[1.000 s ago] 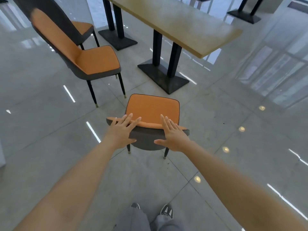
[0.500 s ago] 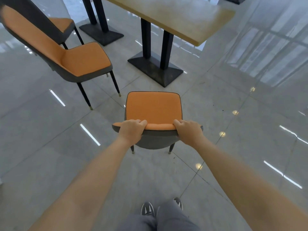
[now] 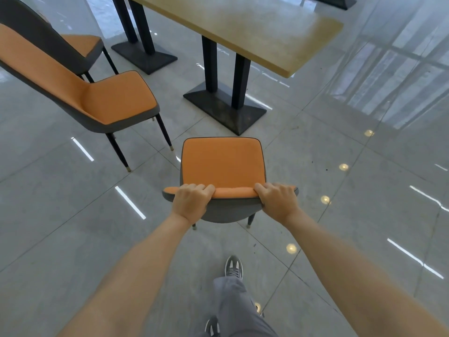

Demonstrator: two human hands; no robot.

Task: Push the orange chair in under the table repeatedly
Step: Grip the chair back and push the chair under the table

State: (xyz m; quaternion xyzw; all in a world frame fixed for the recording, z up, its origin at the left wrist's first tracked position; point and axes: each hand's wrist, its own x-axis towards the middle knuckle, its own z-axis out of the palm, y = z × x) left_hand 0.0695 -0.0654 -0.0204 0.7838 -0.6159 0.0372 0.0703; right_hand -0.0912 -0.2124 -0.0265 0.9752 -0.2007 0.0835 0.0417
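Note:
An orange chair (image 3: 222, 164) with a grey shell and dark legs stands on the tiled floor in front of me, its seat facing the table. My left hand (image 3: 190, 201) is closed over the left part of the backrest's top edge. My right hand (image 3: 277, 200) grips the right part of the same edge. The wooden table (image 3: 255, 32) stands ahead on black twin-post bases (image 3: 224, 109). The chair's seat front is a short way short of the near base and outside the tabletop's edge.
A second orange chair (image 3: 97, 100) stands to the left, angled toward the table, and a third (image 3: 82, 47) is behind it. Another black table base (image 3: 143, 54) is farther back. My legs and grey shoes (image 3: 233, 267) are below the chair. Glossy floor extends to the right.
My hands went from lying flat and open on the backrest to gripping its top edge. The chair and I have moved closer to the table, and one foot has stepped forward.

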